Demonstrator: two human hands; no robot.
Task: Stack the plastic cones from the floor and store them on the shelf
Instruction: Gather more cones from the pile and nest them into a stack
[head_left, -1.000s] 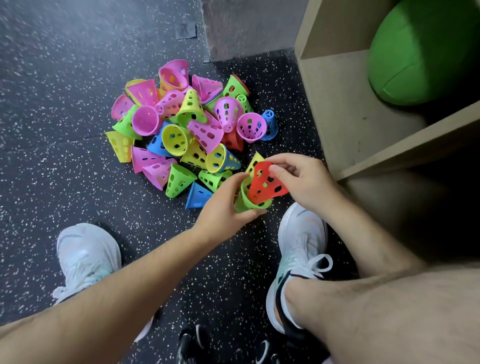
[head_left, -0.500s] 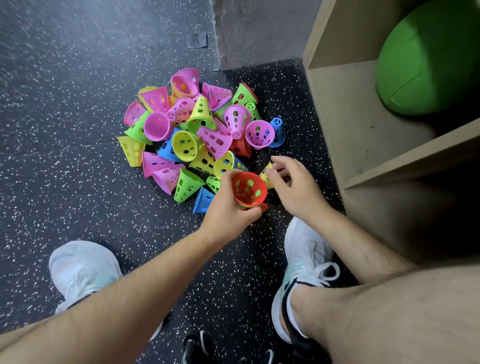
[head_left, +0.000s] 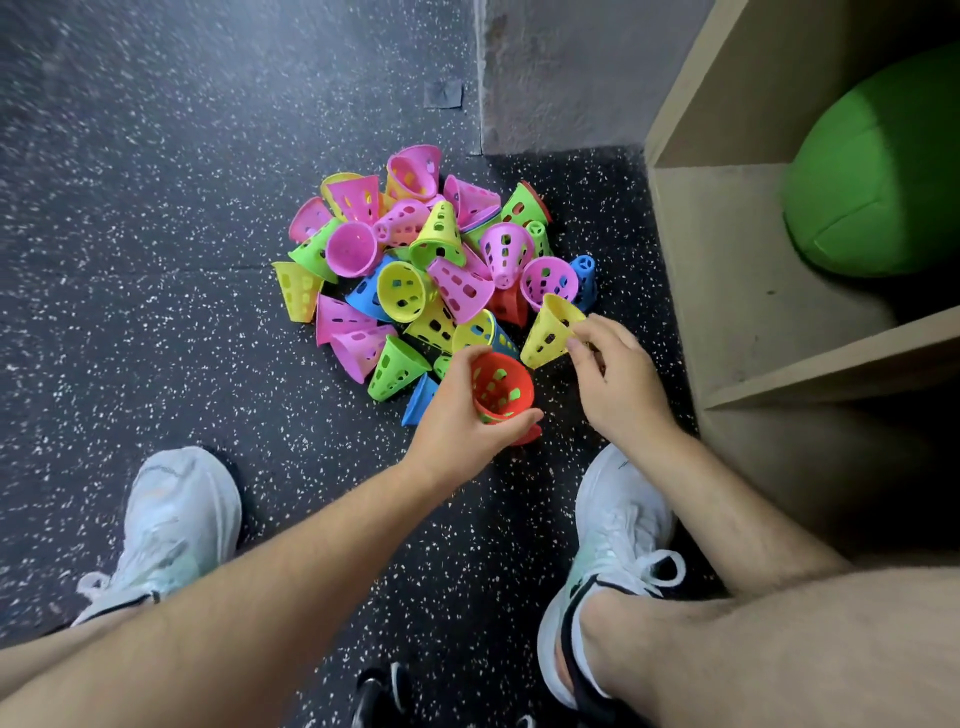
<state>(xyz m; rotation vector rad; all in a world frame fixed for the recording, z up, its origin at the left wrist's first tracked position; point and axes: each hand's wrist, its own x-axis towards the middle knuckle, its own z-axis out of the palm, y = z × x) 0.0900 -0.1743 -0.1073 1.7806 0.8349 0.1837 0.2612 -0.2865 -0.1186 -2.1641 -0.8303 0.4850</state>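
A heap of several perforated plastic cones (head_left: 426, 270) in pink, yellow, green, blue and red lies on the dark speckled floor. My left hand (head_left: 457, 421) grips a short stack with a red cone (head_left: 501, 387) innermost, its open mouth facing up. A green cone shows through the red one's holes. My right hand (head_left: 613, 384) pinches a yellow cone (head_left: 550, 330) by its side, lifted just right of the stack and near the heap's front edge. The wooden shelf (head_left: 727, 291) stands to the right.
A large green ball (head_left: 878, 182) fills the back of the shelf compartment. A grey wall corner (head_left: 550, 78) rises behind the heap. My two white shoes (head_left: 171, 519) (head_left: 618, 530) stand on the floor in front, with my bare knee at the lower right.
The red cone has gone from my right hand into the stack in my left. My right hand then reached to the heap and lifted a yellow cone.
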